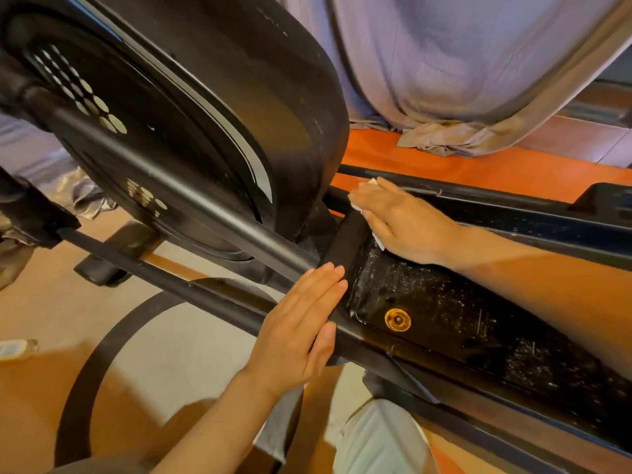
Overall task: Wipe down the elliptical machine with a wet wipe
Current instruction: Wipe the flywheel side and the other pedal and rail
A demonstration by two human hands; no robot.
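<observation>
The black elliptical machine fills the view, its big flywheel housing [191,107] at upper left. A dusty black foot pedal [455,319] with an orange round cap [397,319] runs toward the lower right. My right hand [400,220] lies flat at the pedal's front end, fingers straight, pressing a white wet wipe [376,238] against it; only the wipe's edges show under the palm and fingertips. My left hand [301,323] rests flat with straight fingers on the black rail [219,299] beside the pedal's near edge.
A grey curtain [461,80] hangs behind the machine and bunches on the orange floor [478,165]. A second pedal rail [513,206] runs past my right hand. A small clear bottle [17,348] lies at the left edge. My knee in light cloth [379,439] is at the bottom.
</observation>
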